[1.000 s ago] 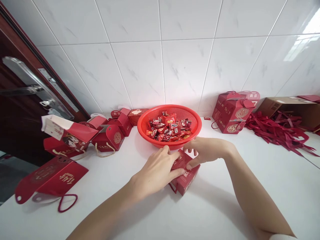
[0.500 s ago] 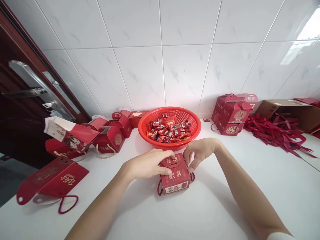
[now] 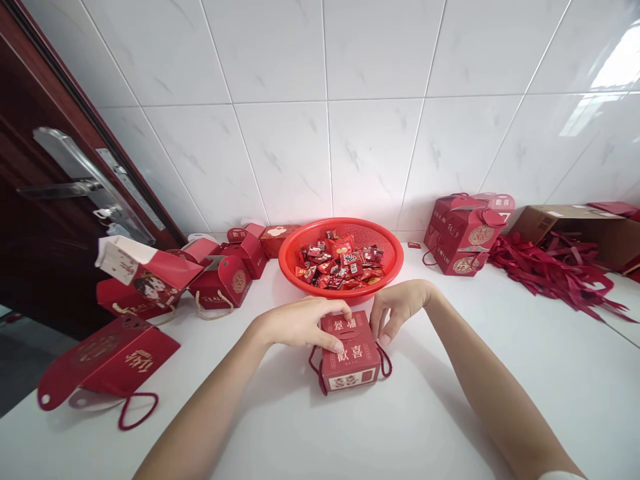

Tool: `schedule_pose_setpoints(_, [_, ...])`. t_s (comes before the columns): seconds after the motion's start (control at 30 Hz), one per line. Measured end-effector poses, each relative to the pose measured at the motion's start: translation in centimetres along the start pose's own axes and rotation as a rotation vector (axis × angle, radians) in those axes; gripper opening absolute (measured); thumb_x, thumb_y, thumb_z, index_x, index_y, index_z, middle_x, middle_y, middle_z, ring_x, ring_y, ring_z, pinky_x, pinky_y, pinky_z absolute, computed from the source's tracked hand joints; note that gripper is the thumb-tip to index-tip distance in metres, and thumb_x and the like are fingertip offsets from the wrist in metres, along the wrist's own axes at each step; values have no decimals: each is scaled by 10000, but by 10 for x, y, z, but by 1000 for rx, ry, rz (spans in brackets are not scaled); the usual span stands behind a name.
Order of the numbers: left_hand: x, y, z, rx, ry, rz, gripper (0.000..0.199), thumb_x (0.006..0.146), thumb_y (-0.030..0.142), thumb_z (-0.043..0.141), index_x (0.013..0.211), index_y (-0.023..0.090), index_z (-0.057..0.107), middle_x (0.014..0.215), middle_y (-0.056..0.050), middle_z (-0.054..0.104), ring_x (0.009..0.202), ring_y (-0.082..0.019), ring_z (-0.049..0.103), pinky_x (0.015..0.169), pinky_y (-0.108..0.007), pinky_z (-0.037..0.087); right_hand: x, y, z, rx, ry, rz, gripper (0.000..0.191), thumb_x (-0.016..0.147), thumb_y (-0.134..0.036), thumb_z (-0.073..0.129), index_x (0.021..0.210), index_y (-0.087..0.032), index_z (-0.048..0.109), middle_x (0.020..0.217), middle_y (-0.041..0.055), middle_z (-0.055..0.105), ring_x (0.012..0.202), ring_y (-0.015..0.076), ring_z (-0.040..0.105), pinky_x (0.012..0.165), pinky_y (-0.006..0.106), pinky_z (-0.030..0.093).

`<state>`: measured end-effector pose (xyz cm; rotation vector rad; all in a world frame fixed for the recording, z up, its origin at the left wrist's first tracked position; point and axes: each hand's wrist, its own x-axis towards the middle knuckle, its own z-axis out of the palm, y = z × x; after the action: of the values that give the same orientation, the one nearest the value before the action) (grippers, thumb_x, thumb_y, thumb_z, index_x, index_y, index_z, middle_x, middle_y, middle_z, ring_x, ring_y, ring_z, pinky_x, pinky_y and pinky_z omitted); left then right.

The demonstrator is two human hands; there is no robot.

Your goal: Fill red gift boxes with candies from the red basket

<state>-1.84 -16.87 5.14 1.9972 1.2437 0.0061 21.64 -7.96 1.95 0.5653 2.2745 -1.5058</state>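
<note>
A small red gift box (image 3: 350, 357) with gold lettering stands closed on the white table, in front of the candy basket. My left hand (image 3: 305, 327) lies over its top left, thumb and fingers pressing on the lid and steadying it. On the right side, my right hand (image 3: 395, 310) has its fingers bent, with the thumb at the top of the dark red cord handle (image 3: 387, 363). The fingers behind the thumb are partly hidden. Another cord loop (image 3: 315, 363) hangs at the box's left side.
A red plastic basket (image 3: 286, 263) of wrapped candies stands behind the box. Several open red boxes (image 3: 145, 353) lie on the left by the door (image 3: 45, 233). Stacked boxes (image 3: 463, 233), a pile of red ribbons (image 3: 550, 267) and a cardboard box (image 3: 545, 217) are at the right.
The rounded flap edge seen on the box's lid before no longer shows, and the top looks flat. The cord loops stand out further at both sides. The view has shifted slightly.
</note>
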Motion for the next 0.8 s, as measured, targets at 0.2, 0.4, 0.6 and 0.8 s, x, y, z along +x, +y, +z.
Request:
schedule_pose_setpoints(0.2, [1, -2, 2, -41, 5, 10, 448, 728, 400, 737, 1139, 249, 640, 1051, -21, 671, 842, -201, 638, 645, -237, 472, -1, 4, -2, 122, -28, -85, 534, 538, -523, 910, 886, -140, 774, 816, 17, 758, 794, 158, 693, 772, 249, 535])
schedule_pose_setpoints(0.4, [-2, 3, 6, -166, -9, -74, 470, 712, 352, 727, 1157, 241, 622, 998, -16, 670, 593, -156, 609, 519, -258, 472, -5, 3, -1, 171, 61, -203, 472, 544, -456, 930, 741, -132, 648, 664, -43, 639, 611, 88, 596, 654, 227, 491])
schedule_pose_setpoints(0.6, [-6, 8, 12, 64, 238, -54, 316, 733, 355, 717, 1028, 244, 738, 1092, -58, 645, 926, -262, 646, 746, -319, 510, -23, -14, 3, 245, 240, -331, 393, 636, -358, 907, 832, -133, 652, 673, -41, 622, 616, 83, 575, 622, 221, 466])
schedule_pose_setpoints(0.8, [-15, 11, 6, -145, 201, -28, 340, 737, 347, 742, 1048, 218, 696, 930, -38, 681, 809, -237, 669, 683, -319, 521, -37, -33, 10, 412, 444, -424, 241, 761, -282, 822, 838, -142, 641, 710, -3, 682, 651, 110, 638, 671, 253, 506])
